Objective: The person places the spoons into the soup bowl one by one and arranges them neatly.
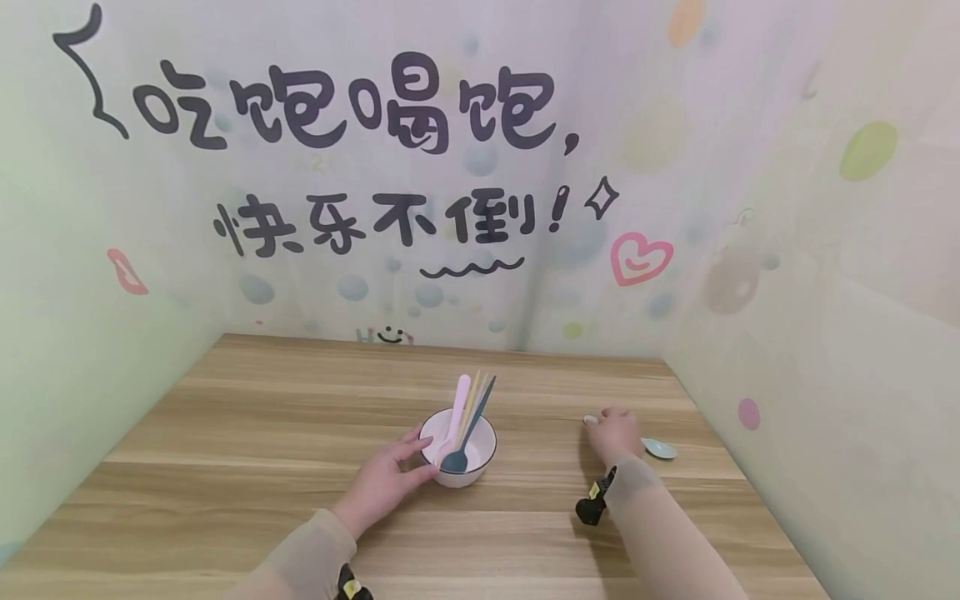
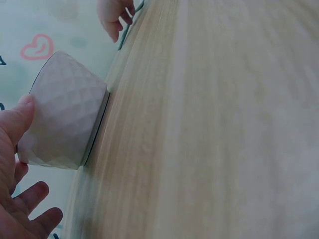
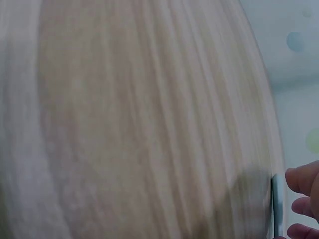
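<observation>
Bowl: the small white faceted ceramic bowl (image 1: 458, 451) with a dark rim stands mid-table on the pale wood-grain table (image 1: 247, 433), holding a pink spoon (image 1: 453, 412), a dark blue spoon (image 1: 467, 437) and a tan utensil.
Left hand: your left hand (image 1: 386, 479) cups the bowl's near side, thumb and fingers curled against its wall; keep it braced so the bowl cannot slide.
Right hand: your right hand (image 1: 615, 432) lies over the handle of a light blue spoon (image 1: 660, 449) flat on the table, well to the bowl's right; whether the fingers have closed on it I cannot tell.
Tip: pinch the handle firmly before lifting.
</observation>
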Demonstrator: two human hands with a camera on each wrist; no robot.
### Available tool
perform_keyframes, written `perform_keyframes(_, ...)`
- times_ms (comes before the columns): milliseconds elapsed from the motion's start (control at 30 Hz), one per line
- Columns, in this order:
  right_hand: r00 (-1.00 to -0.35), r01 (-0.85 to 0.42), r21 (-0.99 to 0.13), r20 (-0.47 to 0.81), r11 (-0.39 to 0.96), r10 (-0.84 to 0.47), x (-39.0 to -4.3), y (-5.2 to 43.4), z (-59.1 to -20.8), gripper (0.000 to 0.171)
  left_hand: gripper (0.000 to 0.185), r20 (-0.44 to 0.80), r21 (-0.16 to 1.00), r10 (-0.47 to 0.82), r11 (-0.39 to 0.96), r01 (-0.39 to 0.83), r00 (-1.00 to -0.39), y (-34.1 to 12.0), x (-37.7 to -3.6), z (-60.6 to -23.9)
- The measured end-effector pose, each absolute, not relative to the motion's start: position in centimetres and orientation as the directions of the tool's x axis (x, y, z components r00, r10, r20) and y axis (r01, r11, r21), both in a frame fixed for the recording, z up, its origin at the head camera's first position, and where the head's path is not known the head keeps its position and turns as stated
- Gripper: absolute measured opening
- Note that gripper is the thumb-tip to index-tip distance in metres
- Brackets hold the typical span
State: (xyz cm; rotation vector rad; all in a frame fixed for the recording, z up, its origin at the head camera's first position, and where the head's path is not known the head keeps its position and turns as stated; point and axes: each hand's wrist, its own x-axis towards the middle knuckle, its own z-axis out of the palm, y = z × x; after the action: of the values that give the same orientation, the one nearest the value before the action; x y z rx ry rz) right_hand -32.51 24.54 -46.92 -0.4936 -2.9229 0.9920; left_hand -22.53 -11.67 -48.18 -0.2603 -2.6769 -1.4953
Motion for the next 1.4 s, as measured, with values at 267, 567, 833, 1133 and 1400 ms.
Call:
perform_keyframes(267,-0.973,0.229,-0.458,-0.084,0.859,0.214,-32.2,24.8,-47.1,0.059,0.051,0.140,0.833,0.111,0.524,0.177,-0.984,-11.7,-22.5,-48.1)
perform_keyframes(567,-0.979,0.199,-0.461,-0.056,0.865,0.195,-31.7,24.6,-47.3,0.052,0.051,0.138,0.834,0.114,0.523,0.178,-0.984,-11.6,-22.4,-48.0)
perform_keyframes(833,-0.989,0.130,-0.504,-0.004,0.854,0.149,-31.2,25.1,-47.9,0.036,0.052,0.138,0.834,0.112,0.523,0.176,-0.984,-11.6,-22.4,-48.0)
perform_keyframes(1133,-0.985,0.111,-0.537,0.051,0.836,0.164,-31.2,25.6,-48.5,0.024,0.052,0.145,0.841,0.112,0.509,0.183,-0.983,-11.7,-22.3,-48.0)
perform_keyframes(1400,-0.972,0.137,-0.612,0.070,0.779,0.226,-31.4,25.6,-48.6,0.036,0.051,0.151,0.840,0.111,0.510,0.187,-0.982,-11.6,-22.3,-47.9)
